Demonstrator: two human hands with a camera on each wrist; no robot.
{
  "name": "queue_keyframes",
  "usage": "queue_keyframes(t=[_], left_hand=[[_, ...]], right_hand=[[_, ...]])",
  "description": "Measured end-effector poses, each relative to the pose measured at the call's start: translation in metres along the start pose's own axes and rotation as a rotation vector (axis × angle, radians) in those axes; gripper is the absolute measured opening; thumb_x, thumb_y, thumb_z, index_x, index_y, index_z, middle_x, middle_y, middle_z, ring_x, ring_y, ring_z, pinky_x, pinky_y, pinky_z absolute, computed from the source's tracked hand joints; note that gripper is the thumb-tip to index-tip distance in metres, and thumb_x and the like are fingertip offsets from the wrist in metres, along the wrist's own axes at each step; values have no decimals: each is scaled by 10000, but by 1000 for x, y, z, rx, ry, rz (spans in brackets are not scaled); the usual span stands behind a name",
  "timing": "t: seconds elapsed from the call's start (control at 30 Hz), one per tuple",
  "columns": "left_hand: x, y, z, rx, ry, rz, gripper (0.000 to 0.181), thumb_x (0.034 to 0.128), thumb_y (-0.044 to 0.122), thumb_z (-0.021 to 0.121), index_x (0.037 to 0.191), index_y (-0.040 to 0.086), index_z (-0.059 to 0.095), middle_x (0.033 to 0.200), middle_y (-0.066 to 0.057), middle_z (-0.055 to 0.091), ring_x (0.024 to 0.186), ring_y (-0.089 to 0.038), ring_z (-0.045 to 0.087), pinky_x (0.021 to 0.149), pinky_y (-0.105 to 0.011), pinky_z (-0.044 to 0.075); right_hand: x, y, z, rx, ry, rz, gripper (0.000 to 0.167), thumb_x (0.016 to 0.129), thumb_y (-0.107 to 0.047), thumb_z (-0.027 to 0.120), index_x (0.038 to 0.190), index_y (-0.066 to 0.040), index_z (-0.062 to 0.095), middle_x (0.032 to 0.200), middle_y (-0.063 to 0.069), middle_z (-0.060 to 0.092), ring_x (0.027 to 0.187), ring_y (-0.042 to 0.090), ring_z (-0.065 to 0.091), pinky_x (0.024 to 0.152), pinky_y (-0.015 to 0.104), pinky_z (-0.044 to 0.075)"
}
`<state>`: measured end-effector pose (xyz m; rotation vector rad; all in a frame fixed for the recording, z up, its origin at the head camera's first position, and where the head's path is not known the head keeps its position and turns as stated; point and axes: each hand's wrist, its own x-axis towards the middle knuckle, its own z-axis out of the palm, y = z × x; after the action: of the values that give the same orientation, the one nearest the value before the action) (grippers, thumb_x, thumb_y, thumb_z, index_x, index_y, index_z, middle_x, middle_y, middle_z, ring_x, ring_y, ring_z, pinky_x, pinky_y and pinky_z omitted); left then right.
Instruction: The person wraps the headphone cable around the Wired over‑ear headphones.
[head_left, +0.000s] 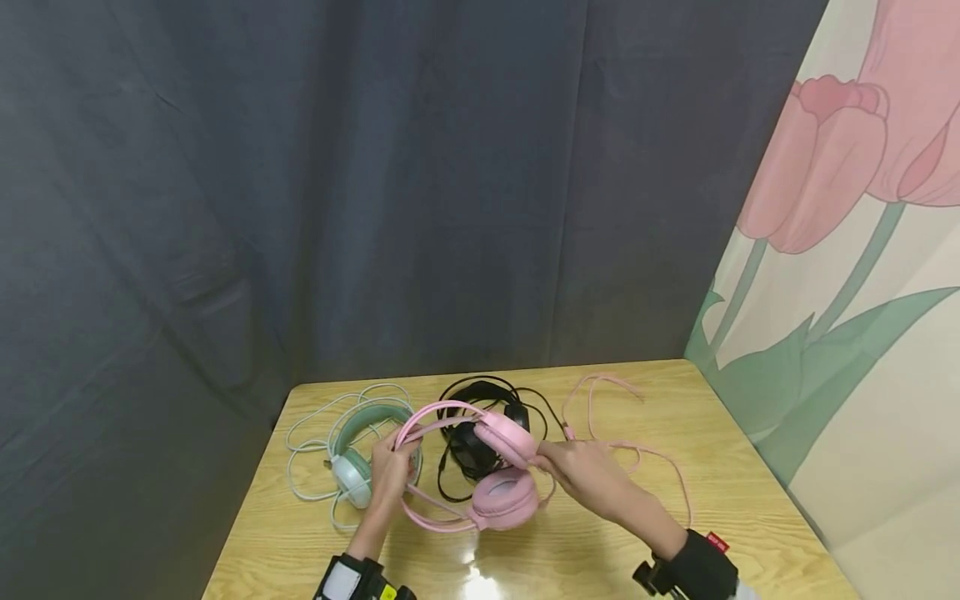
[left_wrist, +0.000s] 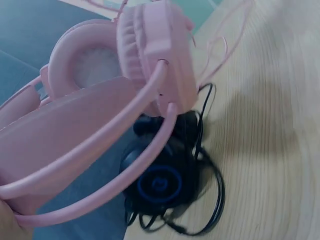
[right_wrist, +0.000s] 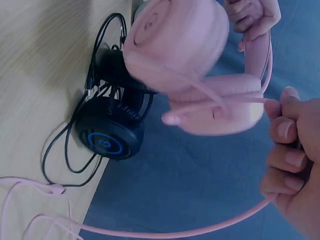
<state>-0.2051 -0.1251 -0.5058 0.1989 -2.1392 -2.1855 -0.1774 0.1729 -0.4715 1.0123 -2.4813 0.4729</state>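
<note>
My left hand (head_left: 390,471) grips the headband of a pair of pink headphones (head_left: 507,498), held up above the table with both padded ear cups to the right. In the left wrist view only a bit of that hand (left_wrist: 11,225) shows at the band. My right hand (right_wrist: 295,155) is beside the ear cups, its fingers curled round the pink cable (right_wrist: 200,232). A thin pink length runs from its thumb and fingertip toward the cups. Behind and below lie black headphones (right_wrist: 107,130) with a blue ring on one cup.
Green-and-white headphones (head_left: 351,481) with a pale coiled cable lie at the left on the wooden table (head_left: 273,554). More of the pink cable trails over the table's right side. A dark curtain (head_left: 450,208) stands behind, and a tulip-patterned wall covering (head_left: 847,333) is on the right.
</note>
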Motion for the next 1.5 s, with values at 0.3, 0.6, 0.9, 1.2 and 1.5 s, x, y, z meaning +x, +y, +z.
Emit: queue_keyframes(t=[0.3, 0.6, 0.9, 1.2, 1.5], left_hand=[[1, -1, 8, -105, -66, -70, 286, 929, 69, 538, 1168, -66, 619, 647, 26, 373, 459, -39, 287, 415, -166, 276], [0, -4, 9, -84, -108, -101, 272, 919, 62, 549, 1143, -78, 615, 689, 23, 399, 466, -50, 294, 414, -167, 279], [2, -2, 10, -17, -140, -84, 266, 892, 59, 552, 1117, -68, 615, 614, 31, 364, 458, -55, 292, 420, -175, 281], [2, -4, 11, 51, -208, -64, 233, 888, 80, 559, 1059, -51, 649, 631, 5, 371, 473, -74, 295, 435, -186, 295], [2, 0, 9, 23, -281, -54, 202, 896, 66, 544, 1030, -64, 619, 584, 23, 330, 460, -71, 271, 429, -183, 276]], right_hand=[[19, -14, 3, -42, -175, -107, 302, 905, -118, 682, 1205, -136, 659, 740, -70, 630, 612, 30, 529, 529, 318, 466], [29, 2, 18, -216, 104, -418, 82, 825, -208, 740, 853, -151, 688, 649, -88, 475, 540, 31, 365, 454, 155, 259], [46, 8, 18, -174, 79, -451, 204, 808, -136, 800, 778, -133, 599, 735, -60, 455, 601, 26, 347, 492, 137, 300], [60, 13, 10, -68, -18, -429, 158, 794, -68, 794, 850, -131, 661, 818, -49, 448, 685, 43, 448, 544, 145, 390], [72, 20, 15, -129, 58, -435, 375, 755, -346, 823, 787, -147, 508, 710, -65, 412, 561, 28, 400, 455, 138, 262]])
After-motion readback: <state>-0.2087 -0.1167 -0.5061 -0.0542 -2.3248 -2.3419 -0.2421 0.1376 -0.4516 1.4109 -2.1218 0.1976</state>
